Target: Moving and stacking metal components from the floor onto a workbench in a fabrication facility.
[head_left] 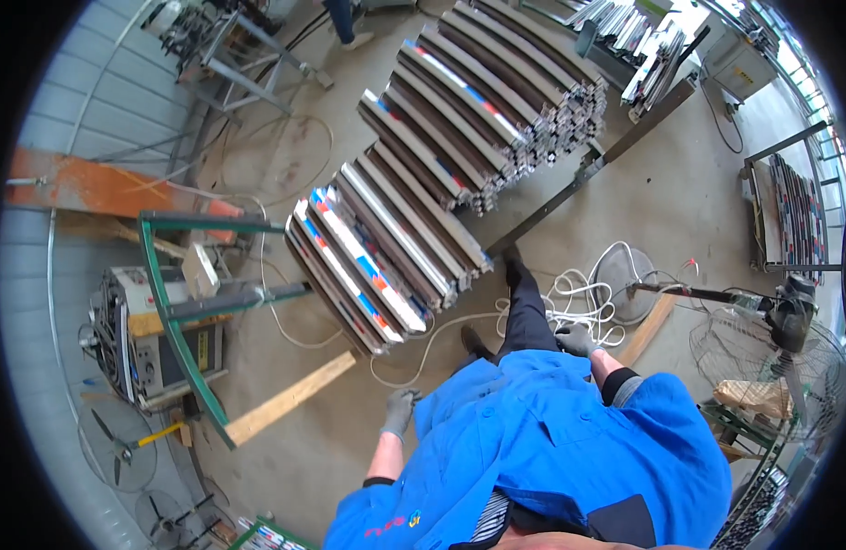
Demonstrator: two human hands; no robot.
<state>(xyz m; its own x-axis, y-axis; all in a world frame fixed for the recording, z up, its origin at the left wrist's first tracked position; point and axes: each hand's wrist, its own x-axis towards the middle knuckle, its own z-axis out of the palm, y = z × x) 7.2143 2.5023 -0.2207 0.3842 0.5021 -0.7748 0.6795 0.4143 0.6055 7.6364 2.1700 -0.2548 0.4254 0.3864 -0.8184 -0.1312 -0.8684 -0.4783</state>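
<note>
1. The left hand in a grey work glove (401, 412) hangs at seven o'clock of the picture, fingers loosely curled round nothing.
2. The right hand in a grey work glove (576, 340) sits at the hip; whether it grips anything I cannot tell.
3. The nearest stack of long aluminium profiles with red, blue and white film (372, 266) lies at eleven o'clock of the left hand, apart from it, on a green steel rack (173, 321).
4. Judged step: walking up empty-handed; next comes a reach and firm grip on a profile end.
5. A white cable coil (579, 289) lies near the feet.
</note>
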